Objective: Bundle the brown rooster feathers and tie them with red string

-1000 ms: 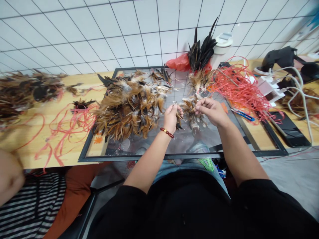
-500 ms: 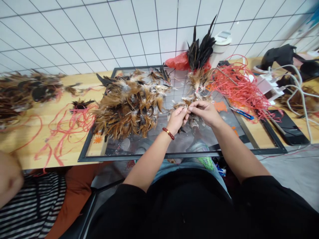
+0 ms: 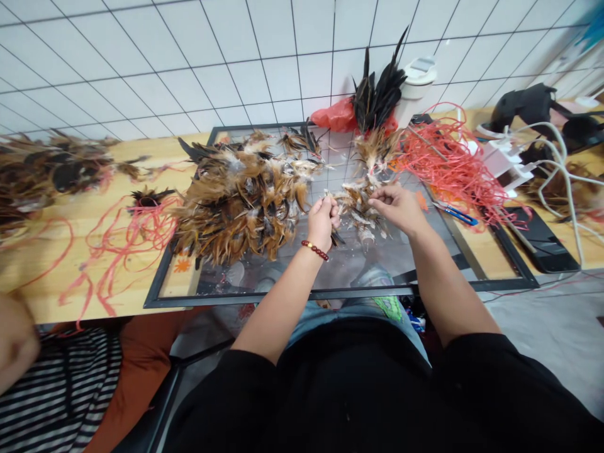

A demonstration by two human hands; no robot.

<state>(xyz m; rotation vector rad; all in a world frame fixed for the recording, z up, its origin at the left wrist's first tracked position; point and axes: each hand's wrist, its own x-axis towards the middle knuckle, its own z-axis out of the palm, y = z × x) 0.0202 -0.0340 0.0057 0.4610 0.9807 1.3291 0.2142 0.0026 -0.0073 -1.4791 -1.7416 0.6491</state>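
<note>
My left hand (image 3: pixel 321 220), with a beaded bracelet at the wrist, is closed around a small bunch of feathers; pale quill ends (image 3: pixel 327 194) poke out above the fist and a dark tip shows below it. To its right, my right hand (image 3: pixel 399 206) is at the edge of a small heap of brown and white feathers (image 3: pixel 358 204), thumb and forefinger brought together. Whatever lies between those fingertips is too small to make out. Left of both hands spreads a large pile of brown feathers (image 3: pixel 250 201) on the dark-framed glass panel (image 3: pixel 283 294).
Black feathers (image 3: pixel 377 94) stand in a red bag (image 3: pixel 335 116) by the tiled wall. Red plastic strands (image 3: pixel 448 163), a blue cutter (image 3: pixel 457 214), a phone (image 3: pixel 542 242) and white cables (image 3: pixel 561 157) lie rightward. Leftward are more strands (image 3: pixel 136 233), feathers (image 3: pixel 56 170) and a seated person (image 3: pixel 61 377).
My hands have parted: the left moved slightly left and closed into a fist, while the right shifted right to the small feather heap. The view has shifted slightly.
</note>
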